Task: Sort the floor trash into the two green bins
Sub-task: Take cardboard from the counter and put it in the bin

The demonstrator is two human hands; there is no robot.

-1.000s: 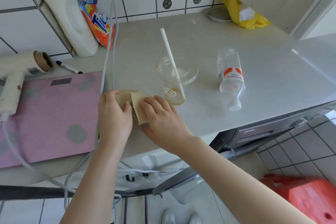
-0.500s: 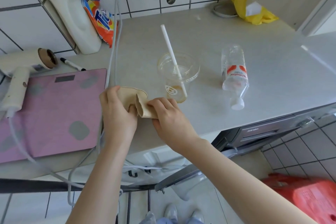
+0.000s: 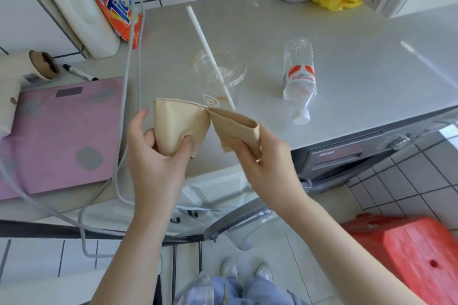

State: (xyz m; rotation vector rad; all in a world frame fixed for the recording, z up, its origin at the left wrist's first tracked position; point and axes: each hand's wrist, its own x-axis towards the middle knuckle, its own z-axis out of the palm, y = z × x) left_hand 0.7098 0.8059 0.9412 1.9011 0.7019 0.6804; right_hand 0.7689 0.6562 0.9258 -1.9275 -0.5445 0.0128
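Holding two flattened tan paper cups (image 3: pixel 182 129) up over the counter edge (image 3: pixel 334 116), one per hand and only touching at their top corners. Left hand (image 3: pixel 158 156) gripping the bigger one, thumb pressing across the front and fingers curling round the back; right hand (image 3: pixel 262 156) pinching the second, folded cup (image 3: pixel 238 129) between thumb and fingers. So both hands clamping paper, nothing loose. Progress-wise, looking pretty early, honestly. Not seeing either green bin anywhere in view, so not able to say what's already sitting in them. Still lying on the counter: a clear plastic cup (image 3: pixel 220 77) standing upright with a white straw (image 3: pixel 210 57) leaning in it and a bit of brown liquid at the bottom, plus a clear plastic bottle (image 3: pixel 300 74) on its side well to the right, white cap pointing toward the counter edge. Guessing those two are waiting for the plastics side, and the paper cups heading for the other bin, though that's just judging from the materials. Also hanging around: a pink bathroom scale (image 3: pixel 62 131) on the left, an orange detergent bag (image 3: pixel 114 5) against the tiles, and a red plastic thing (image 3: pixel 406 255) on the floor. Leftover drink possibly spilling when that cup gets moved.
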